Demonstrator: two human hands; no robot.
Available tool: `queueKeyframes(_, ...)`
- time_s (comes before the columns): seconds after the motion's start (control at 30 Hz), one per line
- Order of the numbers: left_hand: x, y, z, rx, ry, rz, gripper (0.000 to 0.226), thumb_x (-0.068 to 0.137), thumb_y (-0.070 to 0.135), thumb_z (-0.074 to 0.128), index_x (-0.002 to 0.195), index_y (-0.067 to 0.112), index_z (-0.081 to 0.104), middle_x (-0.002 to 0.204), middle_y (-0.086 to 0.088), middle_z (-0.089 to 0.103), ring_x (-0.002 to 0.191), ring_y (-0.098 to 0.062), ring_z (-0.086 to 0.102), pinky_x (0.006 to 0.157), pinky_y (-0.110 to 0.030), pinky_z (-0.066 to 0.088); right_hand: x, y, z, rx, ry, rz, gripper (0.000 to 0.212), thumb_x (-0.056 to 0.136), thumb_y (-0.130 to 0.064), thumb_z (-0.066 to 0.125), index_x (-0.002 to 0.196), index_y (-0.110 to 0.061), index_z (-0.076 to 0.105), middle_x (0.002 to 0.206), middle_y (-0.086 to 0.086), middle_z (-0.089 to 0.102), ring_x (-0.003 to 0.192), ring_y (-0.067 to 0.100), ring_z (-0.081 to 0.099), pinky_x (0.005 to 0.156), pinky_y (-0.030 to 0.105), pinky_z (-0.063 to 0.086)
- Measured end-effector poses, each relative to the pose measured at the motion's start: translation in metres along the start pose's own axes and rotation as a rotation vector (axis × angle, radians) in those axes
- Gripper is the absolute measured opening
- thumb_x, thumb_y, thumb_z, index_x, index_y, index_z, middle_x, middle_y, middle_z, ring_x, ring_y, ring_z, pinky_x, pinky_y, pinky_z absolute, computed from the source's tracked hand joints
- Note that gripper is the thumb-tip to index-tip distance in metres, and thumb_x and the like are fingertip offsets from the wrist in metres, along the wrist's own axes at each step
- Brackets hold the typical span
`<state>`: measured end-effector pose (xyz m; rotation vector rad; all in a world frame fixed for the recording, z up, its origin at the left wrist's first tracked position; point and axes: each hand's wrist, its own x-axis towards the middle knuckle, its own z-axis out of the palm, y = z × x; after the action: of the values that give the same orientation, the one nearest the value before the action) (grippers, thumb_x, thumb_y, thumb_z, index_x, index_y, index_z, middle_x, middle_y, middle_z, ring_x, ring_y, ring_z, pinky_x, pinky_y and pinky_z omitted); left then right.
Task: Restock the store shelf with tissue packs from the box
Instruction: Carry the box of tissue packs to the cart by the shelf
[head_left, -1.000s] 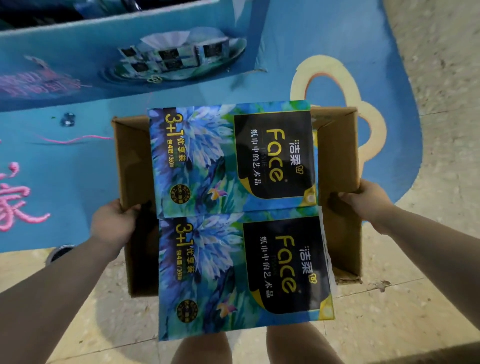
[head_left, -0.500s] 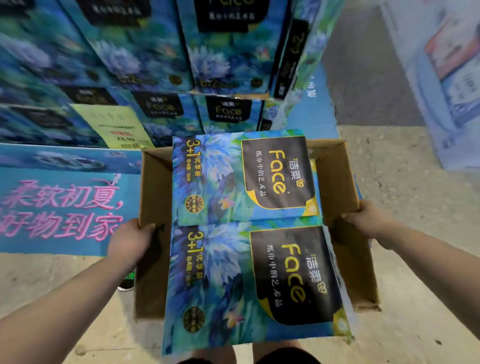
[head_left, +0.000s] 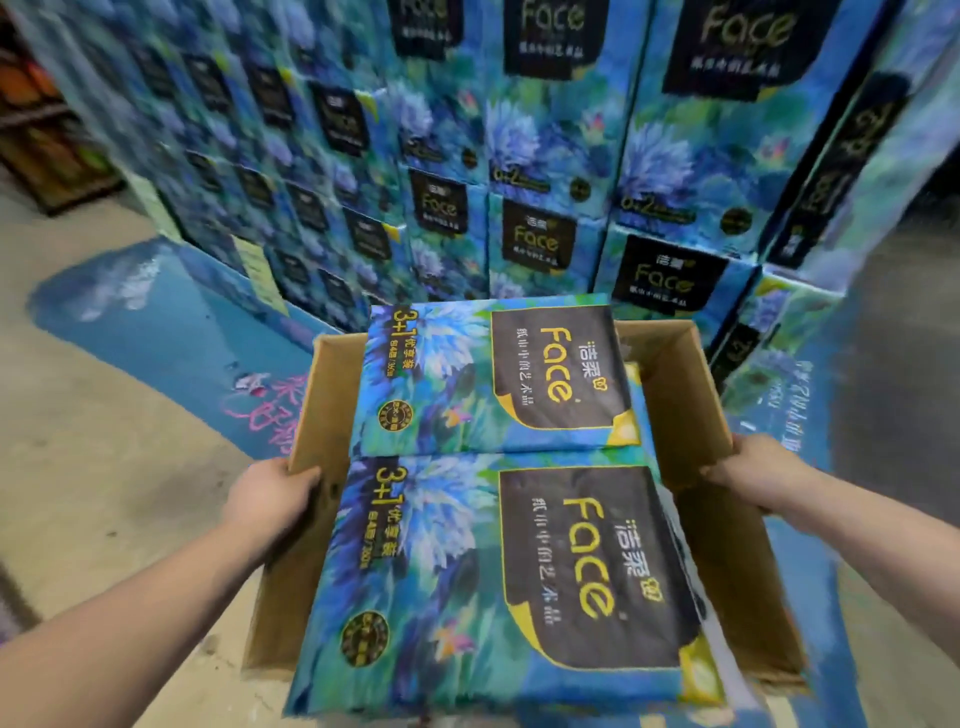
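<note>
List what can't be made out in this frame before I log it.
Head view: cardboard box interior, covered by the near tissue pack and far tissue pack; packs beneath unseen.
Head view: fingertips of left hand and right hand, hidden by the box walls they grip.
Head view: stacked display, top cut off by the frame edge, left side blurred.

In the box (head_left: 323, 395) I hold, the near pack (head_left: 467, 597) reads "Face" in yellow on black, with "洁柔" beside it and "3+1" at its left edge. The far pack (head_left: 457, 384) reads the same. Beyond the box, the stacked packs (head_left: 535, 239) show "Face" and "6+2". Left of the box, the pink writing on the floor mat (head_left: 171, 322) is blurred.
</note>
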<state>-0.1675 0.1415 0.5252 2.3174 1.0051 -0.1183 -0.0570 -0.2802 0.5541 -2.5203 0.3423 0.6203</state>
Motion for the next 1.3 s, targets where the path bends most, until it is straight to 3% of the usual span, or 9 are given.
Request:
queueKeyframes(0.2,-0.08,-0.068,-0.069,-0.045,0.228,-0.181,0.033,0.092,0.022,0.057,0.094,-0.011,0.064,0.102,-0.03,0.064,0.101,-0.042,0.059,0.072,-0.036,0.04,-0.028,-0.088,0.006,-0.148,-0.072,-0.262,0.009,0.084,-0.01,0.062,0.087,-0.002,0.059,0.069,0.016,0.058,0.052,0.025,0.051,0.044,0.024,0.037)
queueKeyframes(0.33,-0.136,-0.134,-0.114,-0.071,0.356,-0.319,0.033,0.089,0.028,0.061,0.084,-0.005,0.062,0.103,-0.03,0.065,0.099,-0.04,0.06,0.071,-0.035,0.04,-0.063,-0.151,0.032,-0.209,-0.131,-0.42,0.01,0.081,-0.008,0.062,0.075,-0.002,0.055,0.061,0.015,0.052,0.05,0.023,0.049,0.048,0.025,0.035)
queueKeyframes(0.5,-0.209,-0.219,-0.171,-0.104,0.471,-0.496,0.027,0.086,0.03,0.061,0.082,0.004,0.065,0.098,-0.023,0.068,0.095,-0.034,0.064,0.073,-0.034,0.045,-0.131,-0.232,0.087,-0.314,-0.229,-0.636,0.014,0.086,-0.011,0.063,0.084,0.003,0.063,0.068,0.015,0.06,0.051,0.022,0.054,0.046,0.023,0.039)
queueKeyframes(0.57,-0.237,-0.256,-0.195,-0.11,0.514,-0.57,0.026,0.086,0.032,0.062,0.08,0.006,0.065,0.098,-0.022,0.068,0.094,-0.033,0.064,0.073,-0.034,0.046,-0.168,-0.263,0.116,-0.401,-0.257,-0.77,0.023,0.09,-0.012,0.059,0.1,0.008,0.063,0.075,0.012,0.057,0.056,0.014,0.048,0.05,0.021,0.04)
queueKeyframes(0.67,-0.275,-0.319,-0.231,-0.113,0.554,-0.664,0.032,0.087,0.034,0.061,0.087,0.002,0.066,0.1,-0.023,0.067,0.095,-0.034,0.064,0.071,-0.032,0.044,-0.224,-0.304,0.162,-0.408,-0.319,-0.861,0.025,0.087,-0.007,0.059,0.105,0.011,0.061,0.08,0.012,0.052,0.062,0.022,0.045,0.053,0.022,0.037)
queueKeyframes(0.77,-0.312,-0.384,-0.264,-0.116,0.607,-0.739,0.027,0.084,0.033,0.063,0.074,0.008,0.062,0.098,-0.02,0.068,0.093,-0.032,0.064,0.07,-0.032,0.045,-0.29,-0.338,0.216,-0.478,-0.355,-0.943,0.014,0.083,-0.015,0.066,0.083,-0.002,0.061,0.083,0.014,0.058,0.066,0.022,0.055,0.052,0.025,0.04)
queueKeyframes(0.9,-0.352,-0.467,-0.313,-0.071,0.663,-0.816,0.029,0.086,0.031,0.061,0.064,0.011,0.056,0.087,-0.017,0.065,0.082,-0.03,0.061,0.065,-0.032,0.043,-0.375,-0.37,0.291,-0.439,-0.446,-1.024,0.027,0.07,-0.014,0.073,0.053,-0.013,0.053,0.063,0.008,0.059,0.053,0.017,0.052,0.04,0.021,0.037)
queueKeyframes(1.07,-0.399,-0.552,-0.363,-0.053,0.71,-0.918,0.029,0.088,0.034,0.061,0.081,0.006,0.066,0.079,-0.011,0.061,0.072,-0.025,0.054,0.062,-0.028,0.039,-0.462,-0.402,0.374,-0.422,-0.586,-1.022,0.024,0.084,0.003,0.06,0.063,-0.007,0.054,0.06,0.007,0.055,0.048,0.015,0.051,0.033,0.014,0.037)
queueKeyframes(1.3,-0.421,-0.636,-0.401,-0.045,0.746,-1.021,0.032,0.089,0.036,0.06,0.092,0.004,0.067,0.097,-0.018,0.066,0.087,-0.03,0.061,0.068,-0.032,0.042,-0.539,-0.458,0.463,-0.447,-0.681,-1.029,0.007,0.088,-0.007,0.058,0.092,-0.003,0.053,0.077,0.013,0.058,0.065,0.021,0.055,0.052,0.026,0.044)
